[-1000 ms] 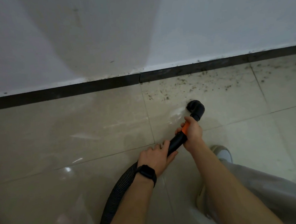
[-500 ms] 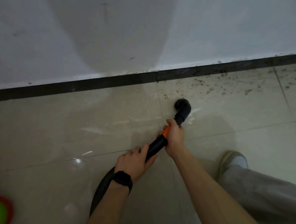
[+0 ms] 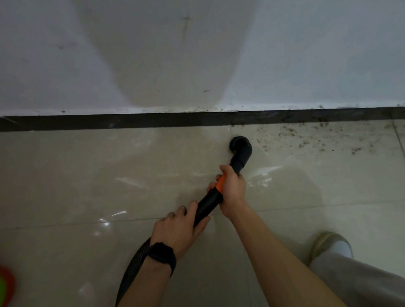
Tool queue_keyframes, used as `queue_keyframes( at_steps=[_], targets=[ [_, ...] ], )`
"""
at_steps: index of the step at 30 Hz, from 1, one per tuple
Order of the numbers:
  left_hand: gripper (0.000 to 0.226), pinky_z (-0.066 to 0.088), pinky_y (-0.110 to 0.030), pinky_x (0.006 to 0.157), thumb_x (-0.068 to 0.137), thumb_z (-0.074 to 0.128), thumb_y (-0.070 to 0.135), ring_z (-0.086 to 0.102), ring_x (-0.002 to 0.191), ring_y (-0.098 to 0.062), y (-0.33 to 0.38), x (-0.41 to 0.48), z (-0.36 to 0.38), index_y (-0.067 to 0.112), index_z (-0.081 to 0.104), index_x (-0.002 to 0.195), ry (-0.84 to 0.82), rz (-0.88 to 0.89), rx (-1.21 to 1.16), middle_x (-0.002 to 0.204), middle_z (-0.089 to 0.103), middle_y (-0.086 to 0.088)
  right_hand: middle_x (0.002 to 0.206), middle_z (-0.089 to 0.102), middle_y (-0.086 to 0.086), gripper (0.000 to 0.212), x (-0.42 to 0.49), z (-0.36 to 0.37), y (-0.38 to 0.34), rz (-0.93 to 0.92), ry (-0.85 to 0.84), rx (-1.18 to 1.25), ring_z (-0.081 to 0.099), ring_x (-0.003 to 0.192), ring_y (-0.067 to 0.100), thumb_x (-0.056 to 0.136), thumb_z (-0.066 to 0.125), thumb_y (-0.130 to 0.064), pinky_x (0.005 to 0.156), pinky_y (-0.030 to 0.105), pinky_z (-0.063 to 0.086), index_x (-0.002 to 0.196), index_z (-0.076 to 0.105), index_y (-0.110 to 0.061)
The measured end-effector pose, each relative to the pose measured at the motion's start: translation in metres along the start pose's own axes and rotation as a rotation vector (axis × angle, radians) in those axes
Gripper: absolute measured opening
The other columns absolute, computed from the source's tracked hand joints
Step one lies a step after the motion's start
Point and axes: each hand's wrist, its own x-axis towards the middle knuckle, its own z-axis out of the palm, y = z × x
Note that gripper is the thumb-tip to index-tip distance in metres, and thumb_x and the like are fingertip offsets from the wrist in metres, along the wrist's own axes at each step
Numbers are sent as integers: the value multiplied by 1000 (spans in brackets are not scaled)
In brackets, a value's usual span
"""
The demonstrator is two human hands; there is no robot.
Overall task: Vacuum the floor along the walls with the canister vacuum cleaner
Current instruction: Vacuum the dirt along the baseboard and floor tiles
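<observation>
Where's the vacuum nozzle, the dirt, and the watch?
vacuum nozzle (image 3: 242,148): head view, black elbow bend.
dirt (image 3: 302,143): head view, middle of the speckled patch.
watch (image 3: 161,254): head view, its dark face.

Wall (image 3: 46,56) and skirting (image 3: 98,120) closing the floor's (image 3: 79,186) far edge, open stretch running leftward, shoe (image 3: 332,242) blocking near right, red-green object (image 3: 0,289) sitting at left edge.

This is an indoor room, most likely in a home or flat, though the narrow view shows only its edge. The floor (image 3: 79,186) is laid with large glossy beige tiles and thin grout lines. It meets a plain white-painted wall (image 3: 46,56) above a dark skirting strip (image 3: 98,120). Dark crumbs of dirt (image 3: 315,138) lie scattered by the skirting at right.
</observation>
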Motion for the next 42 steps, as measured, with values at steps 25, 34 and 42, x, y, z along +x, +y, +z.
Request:
queue_keyframes(
  at_steps=[25, 34, 42],
  targets=[
    [70, 49, -35, 59, 78, -3, 77, 61, 72, -23, -20, 21, -2, 28, 31, 114, 11, -121, -184, 95, 60, 2, 73, 56, 7, 14, 12, 46, -7, -78, -34, -199, 54, 44, 17, 96, 59, -14, 49, 33, 53, 108, 53, -10],
    [56, 44, -32, 56, 86, 10, 74, 61, 79, -22, 9, 8, 8, 30, 31, 114, -125, 82, -101, 99, 60, 2, 71, 54, 6, 13, 0, -22, 2, -67, 154, -62, 51, 46, 18, 96, 62, -16, 50, 32, 51, 104, 54, -11],
    [68, 44, -33, 60, 84, 2, 72, 62, 89, -24, 43, -6, 25, 28, 32, 126, -139, 57, -46, 110, 61, 2, 63, 52, 3, 12, 0, -54, -5, -83, 103, -46, 49, 43, 19, 96, 62, -12, 45, 31, 48, 101, 51, -12]
  ],
)
